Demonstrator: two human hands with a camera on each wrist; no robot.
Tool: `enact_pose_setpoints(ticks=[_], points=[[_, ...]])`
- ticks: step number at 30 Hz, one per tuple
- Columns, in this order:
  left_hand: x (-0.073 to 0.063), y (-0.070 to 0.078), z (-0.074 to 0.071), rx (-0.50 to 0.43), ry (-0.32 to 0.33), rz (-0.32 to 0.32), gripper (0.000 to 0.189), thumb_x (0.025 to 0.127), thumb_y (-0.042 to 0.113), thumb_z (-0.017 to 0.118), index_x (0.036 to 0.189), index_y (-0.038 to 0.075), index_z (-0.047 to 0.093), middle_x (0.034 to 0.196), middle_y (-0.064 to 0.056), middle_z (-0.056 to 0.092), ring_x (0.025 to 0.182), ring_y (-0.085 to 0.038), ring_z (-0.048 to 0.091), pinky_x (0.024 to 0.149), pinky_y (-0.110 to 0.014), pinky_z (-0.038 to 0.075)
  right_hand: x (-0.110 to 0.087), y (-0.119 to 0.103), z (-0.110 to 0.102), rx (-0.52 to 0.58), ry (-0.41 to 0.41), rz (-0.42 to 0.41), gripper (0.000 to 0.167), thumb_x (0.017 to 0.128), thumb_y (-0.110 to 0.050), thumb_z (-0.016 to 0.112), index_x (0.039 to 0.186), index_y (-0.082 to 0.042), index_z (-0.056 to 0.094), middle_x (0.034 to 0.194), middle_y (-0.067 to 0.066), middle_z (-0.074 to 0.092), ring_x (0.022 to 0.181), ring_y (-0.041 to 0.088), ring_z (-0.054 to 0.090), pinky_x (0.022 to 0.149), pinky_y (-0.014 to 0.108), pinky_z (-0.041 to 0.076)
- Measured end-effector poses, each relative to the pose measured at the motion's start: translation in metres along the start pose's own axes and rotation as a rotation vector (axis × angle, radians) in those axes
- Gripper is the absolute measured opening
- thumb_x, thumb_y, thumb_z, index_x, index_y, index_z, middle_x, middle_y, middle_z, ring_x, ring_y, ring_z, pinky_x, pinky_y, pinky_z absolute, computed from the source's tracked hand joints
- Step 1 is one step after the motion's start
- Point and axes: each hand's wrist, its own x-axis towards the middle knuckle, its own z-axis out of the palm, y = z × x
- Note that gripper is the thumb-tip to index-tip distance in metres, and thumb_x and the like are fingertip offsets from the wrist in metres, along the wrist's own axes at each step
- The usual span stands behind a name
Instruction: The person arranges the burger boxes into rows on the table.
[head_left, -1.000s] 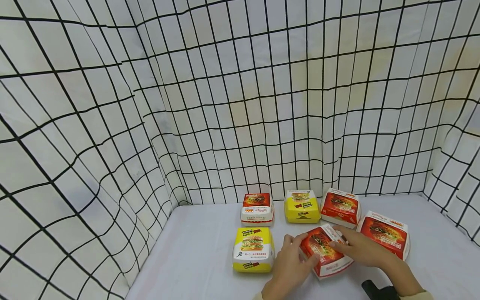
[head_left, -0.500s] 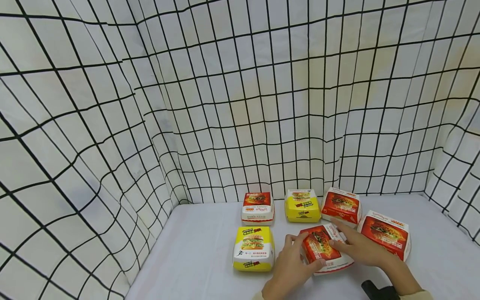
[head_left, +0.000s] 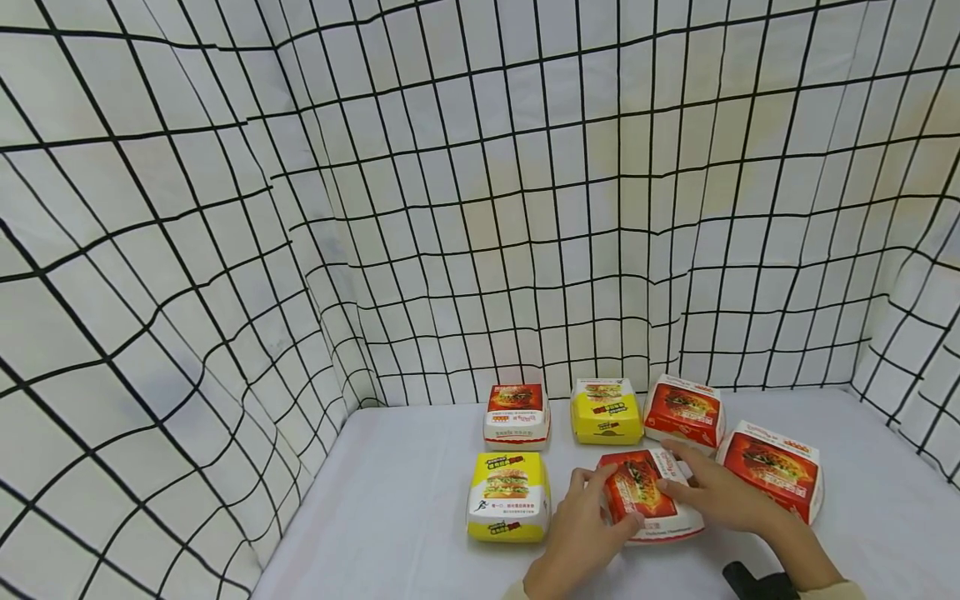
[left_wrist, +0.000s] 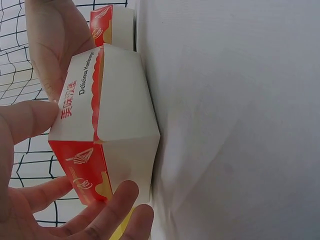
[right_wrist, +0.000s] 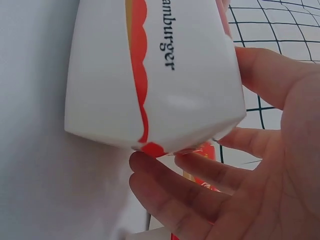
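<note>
At left, a yellow box (head_left: 508, 497) stands before a back red box (head_left: 517, 417), both unheld. The left hand (head_left: 583, 525) and right hand (head_left: 712, 493) grip the middle red box (head_left: 641, 487) on the table (head_left: 390, 500), so its handling looks unfinished; two slanted red boxes (head_left: 776, 465) stand unheld rightmost.

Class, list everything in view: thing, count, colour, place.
Front yellow box: one, yellow-white, front left
Held box: one, red-white, right of front yellow box
Rear-left red box: one, red-white, back row
Rear yellow box: one, yellow-white, back row, middle
Rear-right red box: one, red-white, back row
Far-right red box: one, red-white, right end
Tablecloth: one, white, under boxes
Grid backdrop: one, white, black lines, back and sides
Dark object: one, black, lower right
Sleeves: two, beige, bottom edge
Left hand: one, bare, held box's left
Right hand: one, bare, held box's right
</note>
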Motion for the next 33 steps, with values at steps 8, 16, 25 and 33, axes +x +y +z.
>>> enact_pose_setpoints(ticks=[8,16,25,33], points=[[-0.0007,0.0000,-0.0012,-0.018,0.015,0.017,0.057,0.087,0.041,0.078,0.140,0.038,0.056,0.122,0.004,0.049,0.078,-0.011,0.049,0.060,-0.026,0.039,-0.0003,0.0001,0.0003,0.038,0.009,-0.005,0.084,0.095,-0.043,0.069,0.156,-0.002,0.031,0.155,0.032,0.038,0.115,0.034,0.061,0.084,0.049,0.059],[-0.0016,-0.0034,-0.0022,-0.034,0.050,0.067,0.050,0.092,0.037,0.072,0.139,0.038,0.057,0.117,0.006,0.050,0.080,-0.010,0.048,0.061,-0.026,0.036,0.0002,0.0006,0.0004,0.059,0.013,-0.013,0.083,0.096,-0.042,0.069,0.154,0.001,0.029,0.149,0.030,0.044,0.113,0.031,0.062,0.083,0.047,0.059],[-0.0001,-0.0075,-0.0023,-0.034,0.101,0.084,0.037,0.092,0.031,0.071,0.128,0.030,0.062,0.096,0.007,0.045,0.073,-0.008,0.043,0.060,-0.024,0.034,-0.0005,0.0007,-0.0004,0.042,0.023,0.003,0.082,0.095,-0.044,0.070,0.151,0.002,0.033,0.143,0.026,0.052,0.110,0.028,0.065,0.083,0.047,0.059],[0.0000,-0.0082,-0.0011,-0.018,0.133,0.097,0.032,0.094,0.029,0.071,0.126,0.031,0.064,0.079,0.010,0.046,0.066,-0.005,0.042,0.058,-0.023,0.033,-0.0007,0.0015,-0.0025,0.031,0.025,-0.022,0.075,0.095,-0.042,0.071,0.146,0.002,0.039,0.136,0.022,0.058,0.109,0.028,0.065,0.083,0.047,0.059]])
